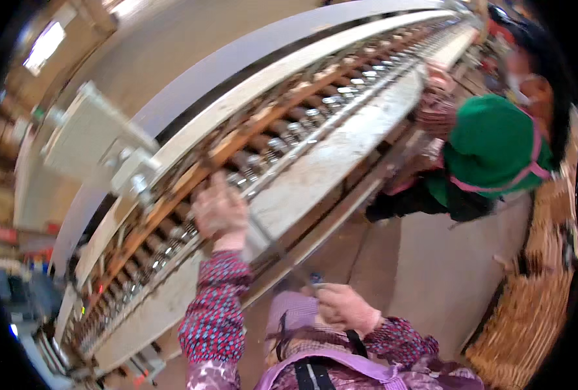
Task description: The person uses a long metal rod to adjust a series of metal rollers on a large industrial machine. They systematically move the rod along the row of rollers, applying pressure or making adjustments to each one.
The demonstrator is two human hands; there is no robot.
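My left hand (220, 209) reaches onto the long machine, fingers stretched over the row of shiny metal rollers (277, 148) beside the brown wooden-looking bar (243, 144). Its fingertips are smeared, and I can see nothing held in it. Close to my body, my right hand (347, 309) is closed on the near end of a thin, dark, straight rod (272, 244). The rod slants up and left, across the machine's pale front ledge (295, 205), toward my left hand. A small blue piece (315, 278) shows near my right fingers; I cannot make out what it is.
A co-worker in a green head covering (493, 146) leans over the same machine to the right, a hand at the ledge. Stacked thin brown sheets (526, 318) stand at lower right. A grey metal bracket (94, 140) rises at left. A pale curved beam (191, 97) runs behind.
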